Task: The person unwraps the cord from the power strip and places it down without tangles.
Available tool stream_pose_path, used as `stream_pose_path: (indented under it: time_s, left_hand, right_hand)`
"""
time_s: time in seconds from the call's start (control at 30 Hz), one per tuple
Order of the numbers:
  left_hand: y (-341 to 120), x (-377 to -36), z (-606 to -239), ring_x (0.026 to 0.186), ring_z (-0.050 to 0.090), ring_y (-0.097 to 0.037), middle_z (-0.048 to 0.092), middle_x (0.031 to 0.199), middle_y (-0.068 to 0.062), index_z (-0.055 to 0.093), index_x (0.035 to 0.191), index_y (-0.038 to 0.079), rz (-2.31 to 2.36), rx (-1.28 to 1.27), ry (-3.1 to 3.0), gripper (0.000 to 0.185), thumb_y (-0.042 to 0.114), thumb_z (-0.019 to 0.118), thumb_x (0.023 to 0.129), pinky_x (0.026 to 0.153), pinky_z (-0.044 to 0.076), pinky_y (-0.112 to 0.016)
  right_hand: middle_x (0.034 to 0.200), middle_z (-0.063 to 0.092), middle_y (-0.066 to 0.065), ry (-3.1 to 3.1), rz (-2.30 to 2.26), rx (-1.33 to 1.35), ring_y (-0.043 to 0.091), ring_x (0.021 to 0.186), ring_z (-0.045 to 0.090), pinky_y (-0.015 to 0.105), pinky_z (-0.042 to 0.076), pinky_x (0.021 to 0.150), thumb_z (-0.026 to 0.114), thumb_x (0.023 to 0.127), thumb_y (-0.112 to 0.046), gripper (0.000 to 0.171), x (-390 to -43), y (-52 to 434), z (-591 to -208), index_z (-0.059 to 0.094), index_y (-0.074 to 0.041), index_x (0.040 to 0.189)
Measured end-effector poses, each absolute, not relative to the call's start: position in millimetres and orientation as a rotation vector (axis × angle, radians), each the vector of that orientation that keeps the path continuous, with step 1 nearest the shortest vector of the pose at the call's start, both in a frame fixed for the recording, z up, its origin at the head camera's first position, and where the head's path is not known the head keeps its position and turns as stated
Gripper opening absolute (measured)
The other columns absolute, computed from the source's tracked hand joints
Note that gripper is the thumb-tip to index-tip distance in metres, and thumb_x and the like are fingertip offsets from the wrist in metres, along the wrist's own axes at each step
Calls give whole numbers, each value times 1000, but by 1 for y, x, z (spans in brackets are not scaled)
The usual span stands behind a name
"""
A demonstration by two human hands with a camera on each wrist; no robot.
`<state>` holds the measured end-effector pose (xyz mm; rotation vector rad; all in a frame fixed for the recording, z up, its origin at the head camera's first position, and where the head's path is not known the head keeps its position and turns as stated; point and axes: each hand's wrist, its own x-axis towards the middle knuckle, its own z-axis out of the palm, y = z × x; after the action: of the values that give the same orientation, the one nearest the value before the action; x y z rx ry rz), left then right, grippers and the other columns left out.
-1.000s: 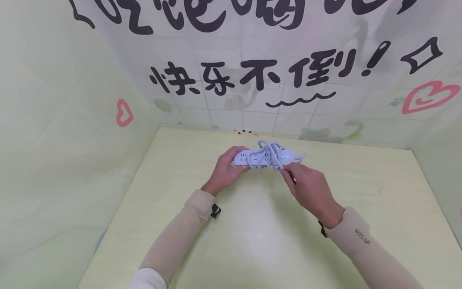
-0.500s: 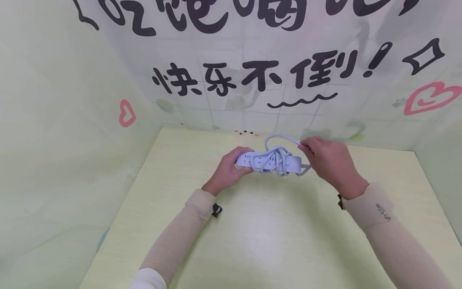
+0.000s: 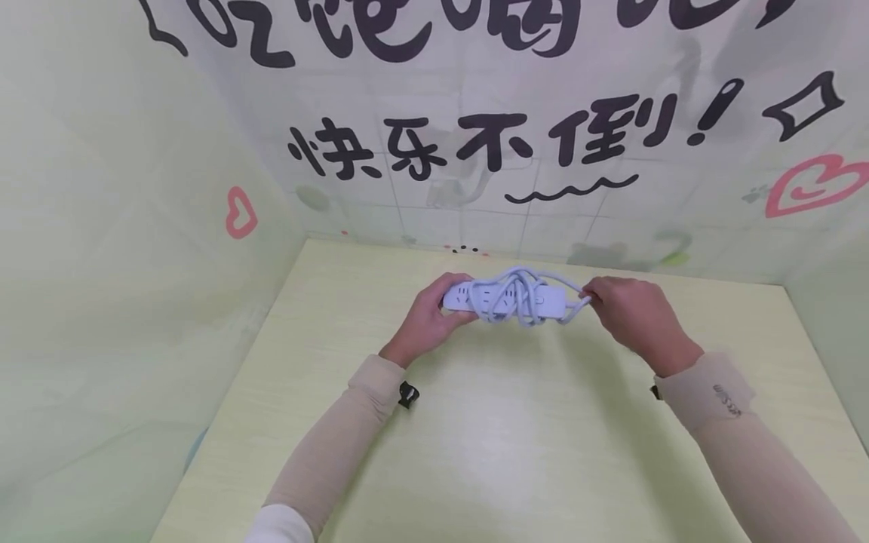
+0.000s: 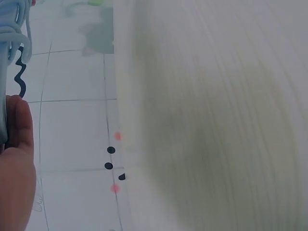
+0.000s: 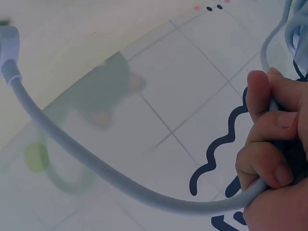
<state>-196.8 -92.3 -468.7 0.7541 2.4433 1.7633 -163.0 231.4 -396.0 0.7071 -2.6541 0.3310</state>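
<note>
Both hands are up over the far middle of the pale green table (image 3: 489,452), holding a white power strip (image 3: 468,297) level just above it, close to the back wall. The left hand (image 3: 426,324) has the strip's 9 o'clock end, thumb on top near the sockets and fingers curled underneath, a firm grasp. The strip's own grey-white cable (image 3: 517,296) is looped in several turns round its middle and 3 o'clock half, the coils crossing over the socket face. Over at the 3 o'clock end, the right hand (image 3: 627,317) pinches a run of that cable between thumb and curled fingers (image 5: 262,163); the right wrist view shows the cord passing through the grip and arcing away toward 9 o'clock to a white fitting at its end (image 5: 8,45). The left wrist view is mostly blurred table and wall, with only a fingertip and a bit of cable at its 9 o'clock edge. Beige sleeves cover both forearms, and the wall behind carries black painted lettering (image 3: 475,147) and pink hearts (image 3: 239,213).
</note>
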Motion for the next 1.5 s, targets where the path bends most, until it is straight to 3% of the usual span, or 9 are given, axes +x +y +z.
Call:
stream_pose_path:
  time_s: [0.17, 0.67, 0.83, 0.87, 0.97, 1.07, 1.23, 1.4, 1.5]
  left_hand:
    - [-95, -199, -469, 104, 60, -20, 65, 126, -10, 57, 136, 11, 1835, 672, 2443, 53, 5, 78, 88, 87, 53, -23]
    - [-101, -203, -471, 104, 58, -20, 66, 123, -10, 58, 135, 10, 1876, 607, 2516, 50, 9, 78, 89, 88, 50, -26]
    - [-103, -202, -473, 103, 59, -20, 67, 122, -9, 58, 135, 10, 1839, 580, 2555, 51, 9, 79, 88, 87, 51, -28]
    - [-103, -202, -474, 102, 59, -20, 67, 122, -10, 58, 135, 10, 1836, 573, 2559, 51, 9, 79, 88, 87, 51, -29]
    - [-105, -202, -475, 100, 59, -21, 67, 120, -11, 57, 135, 8, 1825, 557, 2557, 53, 8, 79, 87, 85, 52, -28]
    - [-105, -202, -475, 100, 60, -21, 67, 120, -11, 56, 136, 7, 1803, 559, 2546, 54, 7, 79, 87, 85, 53, -28]
    - [-101, -200, -475, 107, 65, -22, 69, 123, -9, 58, 132, 8, 1742, 592, 2538, 49, 5, 78, 87, 91, 56, -32]
    - [-97, -195, -474, 113, 64, -23, 67, 128, -8, 59, 132, 11, 1705, 655, 2533, 51, 5, 79, 86, 93, 54, -33]
    - [-94, -192, -473, 113, 63, -22, 66, 129, -8, 59, 132, 12, 1714, 695, 2501, 51, 5, 80, 85, 94, 54, -34]
  right_hand:
    - [58, 56, 0, -2642, 246, 796, 11, 48, 44, 35, 45, 44, 78, 85, -5, 9, -151, 225, -405, 70, -4, 84]
    - [63, 60, -8, -2643, 331, 1081, 2, 51, 48, 24, 46, 49, 80, 84, -7, 10, -118, 204, -422, 71, -10, 81]
    - [62, 57, -9, -2510, 334, 1164, -2, 51, 41, 17, 40, 47, 83, 80, -8, 12, -105, 196, -416, 71, -9, 83]
    - [61, 56, -8, -2477, 325, 1168, -2, 51, 40, 16, 38, 46, 79, 87, -12, 9, -104, 194, -412, 71, -9, 83]
    - [62, 55, -7, -2382, 313, 1176, 0, 51, 40, 17, 36, 45, 56, 106, -24, 29, -100, 190, -396, 71, -8, 86]
    - [61, 53, -8, -2296, 316, 1184, 0, 51, 38, 16, 35, 44, 30, 112, -34, 54, -97, 187, -377, 69, -8, 87]
    - [61, 57, -5, -2213, 302, 1141, 3, 49, 45, 20, 39, 41, 35, 112, -33, 52, -100, 188, -345, 72, -5, 90]
    - [67, 68, 7, -2207, 282, 1019, 17, 50, 60, 35, 48, 42, 38, 111, -35, 54, -120, 202, -324, 74, 0, 93]
    - [69, 69, 10, -2249, 266, 933, 21, 51, 61, 40, 49, 44, 51, 108, -28, 39, -136, 214, -322, 73, 2, 96]
